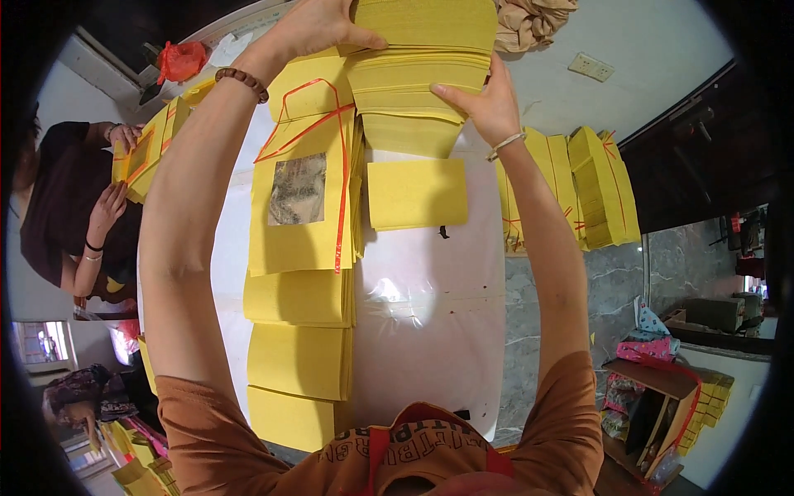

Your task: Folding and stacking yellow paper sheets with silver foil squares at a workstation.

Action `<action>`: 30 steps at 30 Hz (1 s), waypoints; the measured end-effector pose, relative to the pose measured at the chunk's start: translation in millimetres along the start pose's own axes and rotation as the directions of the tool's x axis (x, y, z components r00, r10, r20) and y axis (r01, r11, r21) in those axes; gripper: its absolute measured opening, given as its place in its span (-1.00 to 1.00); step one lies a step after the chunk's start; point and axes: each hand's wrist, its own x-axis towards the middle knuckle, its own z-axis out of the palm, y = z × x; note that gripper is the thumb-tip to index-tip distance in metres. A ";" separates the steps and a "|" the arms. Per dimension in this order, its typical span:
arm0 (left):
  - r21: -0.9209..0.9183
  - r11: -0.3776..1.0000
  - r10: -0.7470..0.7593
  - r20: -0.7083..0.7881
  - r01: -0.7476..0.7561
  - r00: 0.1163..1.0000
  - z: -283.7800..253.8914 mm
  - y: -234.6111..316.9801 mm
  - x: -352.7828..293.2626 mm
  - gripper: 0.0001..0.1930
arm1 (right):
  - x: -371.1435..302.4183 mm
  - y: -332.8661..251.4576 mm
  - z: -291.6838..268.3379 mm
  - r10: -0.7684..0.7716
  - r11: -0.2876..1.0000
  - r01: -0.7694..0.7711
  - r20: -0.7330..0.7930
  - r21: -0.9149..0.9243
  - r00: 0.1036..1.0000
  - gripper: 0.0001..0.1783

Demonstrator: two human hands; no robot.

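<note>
At the far end of the glossy white table (430, 355), a thick stack of rectangular yellow paper sheets (418, 74) sits between two hands. Right hand (495, 107): thumb spread from fingers, clasping the edge. Left hand (331, 23): thumb pressed on; finger closure cannot be told. Step, judged: aligning sheets; next calls for even side pressure.

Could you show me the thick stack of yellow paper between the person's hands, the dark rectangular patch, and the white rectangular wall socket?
Thick yellow paper stack (401, 76), head view: its layered side.
Dark rectangular patch (298, 190), head view: its mottled middle.
White rectangular wall socket (590, 67), head view: its faceplate's middle.
</note>
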 end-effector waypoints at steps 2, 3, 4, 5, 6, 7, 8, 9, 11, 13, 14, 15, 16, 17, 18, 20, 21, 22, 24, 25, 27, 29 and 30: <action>0.002 0.999 -0.048 0.017 0.048 0.999 -3.3 4.1 0.4 -0.16 | 2.7 -9.0 -1.6 0.018 0.999 -0.018 0.016 -0.034 1.000 0.05; 0.007 0.996 -0.093 0.036 0.092 0.995 -4.6 4.9 0.1 -0.17 | 2.4 -14.6 -3.0 0.044 0.998 -0.043 0.018 -0.049 0.999 0.04; 0.005 0.996 -0.091 0.034 0.091 0.995 -4.8 3.6 0.7 -0.17 | 2.6 -18.2 -4.4 0.068 0.996 -0.067 0.018 -0.065 0.998 0.03; 0.004 0.998 -0.066 0.031 0.066 0.997 -4.7 1.9 1.8 -0.18 | 3.0 -17.0 -4.0 0.067 0.996 -0.066 0.018 -0.068 0.998 0.03; 0.003 0.999 -0.041 0.028 0.041 0.999 -4.5 0.6 2.7 -0.19 | 3.4 -14.4 -3.4 0.087 0.995 -0.086 0.007 -0.054 0.996 0.02; 0.001 0.999 -0.043 0.028 0.043 0.999 -4.4 2.0 2.7 -0.19 | 3.5 -12.0 -2.5 0.109 0.993 -0.109 -0.001 -0.038 0.994 0.01; -0.020 0.997 -0.074 0.044 0.075 0.996 -4.8 4.4 3.4 -0.20 | 4.2 -10.5 -2.0 0.111 0.993 -0.111 0.001 -0.039 0.994 0.01; -0.041 0.993 -0.105 0.060 0.107 0.993 -4.3 5.3 3.7 -0.21 | 5.2 -8.9 -1.7 0.109 0.994 -0.109 0.008 0.000 0.994 0.01; -0.008 0.998 -0.061 0.034 0.061 0.998 -2.1 -14.2 7.7 -0.22 | 6.8 -10.6 0.0 0.105 0.994 -0.106 0.021 0.041 0.994 0.01; 0.023 1.000 -0.017 0.014 0.016 1.000 -2.8 -25.1 4.7 -0.22 | 8.2 -10.9 0.6 0.105 0.994 -0.105 0.019 0.008 0.994 0.00; -0.109 0.973 0.206 0.010 -0.204 0.979 -4.7 -23.8 0.8 -0.22 | 8.0 -8.5 1.3 0.110 0.994 -0.110 0.021 0.005 0.994 0.00; -0.235 0.882 0.415 -0.025 -0.409 0.909 -5.4 -22.0 -1.1 -0.22 | 7.5 -6.0 2.9 0.096 0.995 -0.096 0.015 0.002 0.995 0.00; -0.238 0.882 0.413 -0.027 -0.407 0.910 -5.1 -21.0 0.6 -0.22 | 7.0 -5.1 3.8 0.079 0.997 -0.079 0.010 -0.001 0.997 0.01; -0.092 0.966 0.240 -0.014 -0.240 0.971 -3.5 -19.5 4.2 -0.21 | 5.8 -2.4 4.2 0.080 0.997 -0.080 0.013 -0.003 0.997 0.01; 0.055 0.997 0.058 -0.028 -0.056 0.998 -2.2 -18.2 6.6 -0.21 | 3.9 2.1 4.8 -0.034 0.997 0.035 0.016 -0.064 0.999 0.06; 0.030 0.999 0.024 -0.017 -0.024 1.000 -2.5 -13.0 6.1 -0.20 | -2.1 10.7 8.6 -0.147 0.981 0.149 0.029 -0.121 0.989 0.11; 0.007 1.000 -0.006 -0.006 0.006 1.000 -2.0 -11.0 5.2 -0.20 | -8.6 14.6 10.0 -0.227 0.962 0.227 0.019 -0.150 0.974 0.16; 0.008 1.000 -0.007 -0.006 0.008 1.000 -1.2 -10.6 4.6 -0.20 | -13.4 17.1 11.4 -0.307 0.935 0.304 0.012 -0.179 0.951 0.21; -0.003 1.000 -0.014 -0.006 0.014 1.000 0.4 -10.4 3.8 -0.20 | -17.7 21.2 13.8 -0.307 0.926 0.299 0.000 -0.229 0.952 0.24; -0.002 1.000 -0.014 -0.005 0.014 1.000 0.9 -10.9 3.4 -0.20 | -19.5 22.5 15.0 -0.306 0.915 0.291 -0.013 -0.280 0.952 0.27; 0.008 1.000 0.007 -0.009 -0.007 1.000 1.5 -12.1 3.2 -0.21 | -24.4 23.0 21.0 -0.299 0.921 0.275 -0.052 -0.275 0.953 0.26; 0.016 1.000 0.004 -0.005 -0.004 1.000 0.9 -10.7 4.7 -0.21 | -25.3 22.8 24.4 -0.291 0.927 0.258 -0.089 -0.272 0.952 0.26; 0.025 1.000 0.000 -0.003 0.000 1.000 0.9 -10.2 5.7 -0.21 | -24.2 23.4 25.3 -0.314 0.921 0.270 -0.124 -0.280 0.941 0.27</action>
